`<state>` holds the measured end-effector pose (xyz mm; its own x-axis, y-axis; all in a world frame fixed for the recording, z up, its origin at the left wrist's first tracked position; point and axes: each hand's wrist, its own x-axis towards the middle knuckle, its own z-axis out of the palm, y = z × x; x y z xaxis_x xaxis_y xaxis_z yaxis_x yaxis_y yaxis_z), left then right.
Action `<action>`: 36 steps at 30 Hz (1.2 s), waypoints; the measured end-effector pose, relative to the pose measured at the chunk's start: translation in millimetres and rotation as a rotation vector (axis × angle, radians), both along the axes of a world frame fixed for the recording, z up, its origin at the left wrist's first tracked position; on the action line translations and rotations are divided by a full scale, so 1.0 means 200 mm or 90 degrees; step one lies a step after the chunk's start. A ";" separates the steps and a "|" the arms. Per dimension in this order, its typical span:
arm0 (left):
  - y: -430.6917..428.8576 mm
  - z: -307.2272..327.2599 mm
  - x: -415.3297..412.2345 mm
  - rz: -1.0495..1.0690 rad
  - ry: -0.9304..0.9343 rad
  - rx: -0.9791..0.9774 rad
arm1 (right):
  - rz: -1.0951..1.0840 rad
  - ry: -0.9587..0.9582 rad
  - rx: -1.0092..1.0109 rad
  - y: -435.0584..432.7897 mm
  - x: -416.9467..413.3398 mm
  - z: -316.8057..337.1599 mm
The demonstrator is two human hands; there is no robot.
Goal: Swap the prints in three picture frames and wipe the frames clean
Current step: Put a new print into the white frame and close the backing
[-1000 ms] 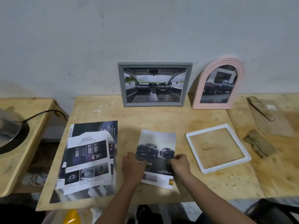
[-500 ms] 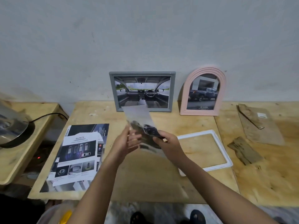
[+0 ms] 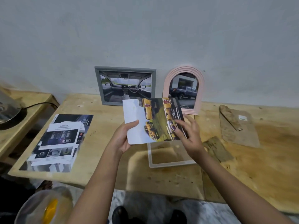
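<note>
Above the near middle of the table, the left hand (image 3: 124,136) grips the lower left corner of a glossy paper print (image 3: 153,120) of yellow pickup trucks, thumb on top and fingers curled underneath. The right hand (image 3: 190,135) is slack, its fingers (image 3: 179,122) spread and fairly straight, only touching the sheet's right edge. A second ago this sheet lay flat on the wood under both hands with dark cars facing up, and half a second ago it was lifted and mid-turn. Now it is flipped, yellow side up, held roughly level in the air. Directly beneath it an empty white square frame (image 3: 171,164) lies flat on the pale plywood table (image 3: 161,180), so the turn looks like choosing which face will show before the sheet goes into that frame. Behind, a grey rectangular frame (image 3: 97,88) and a pink arched frame (image 3: 166,89) lean on the wall with car pictures in them. Brown backing boards (image 3: 239,128) lie to the right and a stack of brochures (image 3: 59,139) to the left. No wiping cloth is visible.
</note>
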<state>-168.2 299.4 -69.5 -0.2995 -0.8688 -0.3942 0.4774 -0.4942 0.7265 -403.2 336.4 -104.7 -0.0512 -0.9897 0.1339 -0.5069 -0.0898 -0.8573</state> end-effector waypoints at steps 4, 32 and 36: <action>0.03 -0.14 -0.13 -0.021 -0.025 0.006 | -0.112 -0.286 0.280 -0.05 -0.19 -0.07; 0.32 -0.72 -0.44 -0.067 -0.814 -0.311 | -0.293 -0.258 0.354 0.12 -0.46 -0.39; 0.29 -0.65 -0.41 0.109 -0.772 -0.228 | -0.250 -0.221 0.322 0.10 -0.42 -0.39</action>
